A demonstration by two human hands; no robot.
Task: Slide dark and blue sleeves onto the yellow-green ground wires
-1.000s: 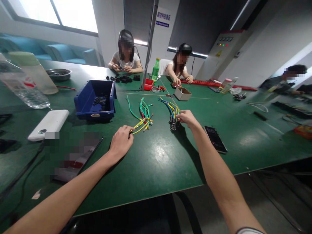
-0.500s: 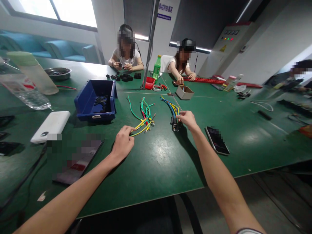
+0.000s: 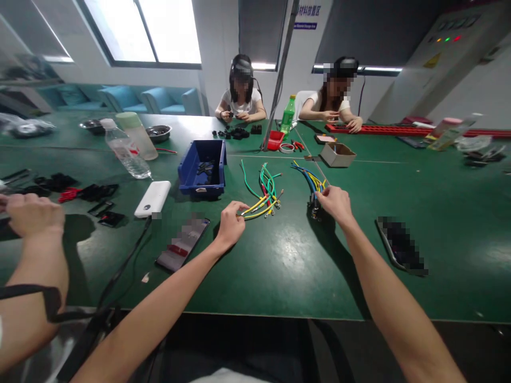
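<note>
My left hand [image 3: 231, 224] is closed, thumb and fingertips pinching the left ends of yellow wires [image 3: 259, 202]. These lie on the table at the lower side of a loose pile of green wires [image 3: 268, 178] with some red and metal ring terminals. Over to the right, my right hand [image 3: 336, 204] grips the near part of a bundle of blue and yellow wires [image 3: 309, 174]. Black sleeves and ring terminals [image 3: 314, 210] stick out at the bundle's near end. My right fingertips partly cover the wires there.
A blue bin [image 3: 187, 183] holding black parts stands beyond my left hand. Phones [image 3: 184, 242] [image 3: 399, 247] lie on both sides. A white power bank [image 3: 153, 199], water bottle [image 3: 125, 151] and a neighbour's hand [image 3: 35, 215] are left. Beyond sit a cardboard box [image 3: 338, 157] and two co-workers.
The view has turned left, bringing a neighbour's arm into sight. Both my hands stay at the same wires. The co-worker at right has drawn a hand back from near the cardboard box.
</note>
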